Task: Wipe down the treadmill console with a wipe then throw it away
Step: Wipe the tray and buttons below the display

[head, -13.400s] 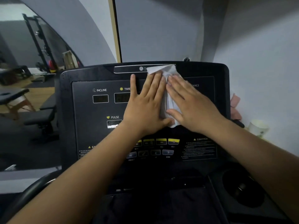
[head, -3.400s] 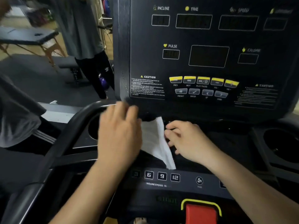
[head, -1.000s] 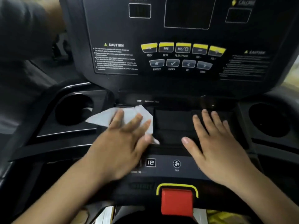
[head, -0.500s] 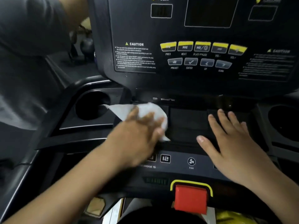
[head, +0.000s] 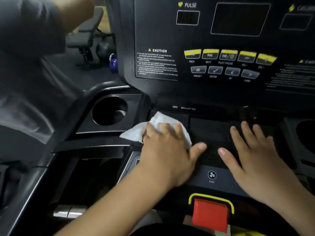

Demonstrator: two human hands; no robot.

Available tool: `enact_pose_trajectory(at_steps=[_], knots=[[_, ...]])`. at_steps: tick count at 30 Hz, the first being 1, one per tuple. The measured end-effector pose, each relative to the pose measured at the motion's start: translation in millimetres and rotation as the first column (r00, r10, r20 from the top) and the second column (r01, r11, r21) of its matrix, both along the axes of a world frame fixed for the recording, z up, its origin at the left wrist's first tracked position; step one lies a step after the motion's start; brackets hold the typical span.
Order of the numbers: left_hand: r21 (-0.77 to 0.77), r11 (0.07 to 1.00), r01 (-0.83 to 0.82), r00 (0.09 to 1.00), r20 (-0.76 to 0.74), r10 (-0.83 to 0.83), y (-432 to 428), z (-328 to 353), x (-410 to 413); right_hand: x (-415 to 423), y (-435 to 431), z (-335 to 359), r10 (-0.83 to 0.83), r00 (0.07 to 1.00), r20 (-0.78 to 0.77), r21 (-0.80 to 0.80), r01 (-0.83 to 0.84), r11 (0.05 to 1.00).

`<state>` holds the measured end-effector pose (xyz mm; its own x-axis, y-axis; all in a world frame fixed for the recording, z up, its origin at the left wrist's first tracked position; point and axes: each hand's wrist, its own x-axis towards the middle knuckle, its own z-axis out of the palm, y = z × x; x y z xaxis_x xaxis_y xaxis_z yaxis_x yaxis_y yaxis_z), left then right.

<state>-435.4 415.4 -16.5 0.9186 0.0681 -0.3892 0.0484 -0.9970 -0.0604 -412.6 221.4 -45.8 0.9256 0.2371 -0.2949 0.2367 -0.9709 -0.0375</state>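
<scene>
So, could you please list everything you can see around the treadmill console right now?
wipe: one, white, on the tray left of centre, under the left hand
console panel: one, black, upright at top
yellow buttons: five, in a row on the panel
grey buttons: four, below the yellow ones
cup holder: one, black, left of the wipe
fan button: one, below the tray
red stop button: one, yellow surround, bottom
kettlebell: one, blue, floor behind
left hand: flat on the wipe
right hand: flat on the tray, empty
</scene>
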Motion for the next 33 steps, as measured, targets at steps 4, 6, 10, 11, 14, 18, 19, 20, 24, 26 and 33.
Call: enact_pose_trajectory(at_steps=[4,6,10,11,14,18,19,20,24,26,33], knots=[[-0.075,0.996,0.058,0.998,-0.012,-0.059,-6,1,6,1,0,1,-0.001,1.000,-0.007,-0.001,0.001,1.000],[-0.076,0.990,0.122,0.993,0.015,-0.121,-2,-7,-1,0,0,1,-0.006,1.000,-0.005,0.002,0.006,1.000],[-0.108,0.981,0.160,0.987,0.032,-0.158,18,-14,6,0,1,2,-0.015,1.000,-0.007,-0.006,0.015,1.000],[-0.122,0.977,0.174,0.985,0.014,-0.174,19,-15,3,-1,0,3,-0.015,1.000,-0.010,-0.007,0.015,1.000],[-0.102,0.963,0.249,0.968,0.027,-0.248,25,-12,-13,-3,-1,3,-0.013,1.000,0.001,-0.002,0.013,1.000],[-0.154,0.949,0.274,0.962,0.062,-0.268,37,-2,6,-3,1,6,-0.014,1.000,-0.020,0.008,0.014,1.000],[-0.245,0.927,0.283,0.959,0.078,-0.273,40,3,3,-3,1,6,-0.014,1.000,-0.018,0.016,0.015,1.000],[-0.332,0.895,0.298,0.954,0.100,-0.281,44,8,-5,-4,0,6,-0.018,1.000,-0.023,0.021,0.018,1.000],[-0.236,0.942,0.240,0.971,0.066,-0.231,57,19,-34,-5,1,5,-0.022,1.000,-0.021,0.028,0.023,0.999],[-0.196,0.937,0.289,0.957,0.055,-0.284,27,12,-27,-4,1,5,-0.029,0.999,-0.027,0.024,0.030,0.999],[-0.128,0.961,0.245,0.962,0.156,-0.224,37,-8,-28,-2,-3,2,0.007,1.000,-0.015,0.025,-0.007,1.000]])
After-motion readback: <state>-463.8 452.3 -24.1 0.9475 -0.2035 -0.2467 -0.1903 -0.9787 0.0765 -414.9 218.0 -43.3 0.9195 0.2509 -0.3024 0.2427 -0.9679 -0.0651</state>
